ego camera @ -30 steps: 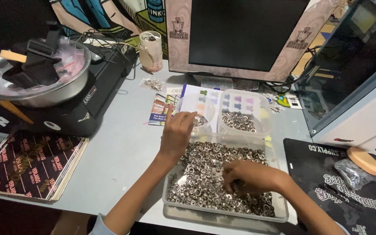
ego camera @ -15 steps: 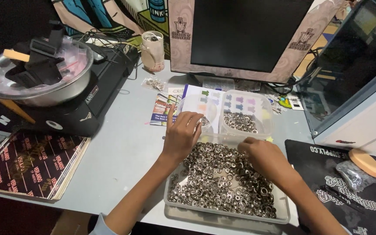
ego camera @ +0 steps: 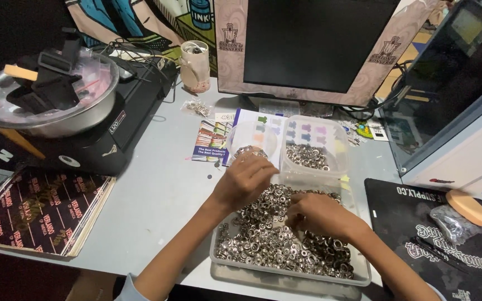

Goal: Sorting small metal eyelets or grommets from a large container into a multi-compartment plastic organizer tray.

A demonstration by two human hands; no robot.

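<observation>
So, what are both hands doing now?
Left hand: curled above the tray, grip cannot be told.
Right hand: curled among the rings, grip cannot be told.

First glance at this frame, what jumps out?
The clear tray heaped with small silver metal rings at the near edge of the desk, with the left hand at its far end and the right hand resting on the pile. Behind it stand two small clear tubs, the right one part-filled with the same rings. At far left, a big steel bowl sits on a black machine, and a dark monitor fills the back.
</observation>
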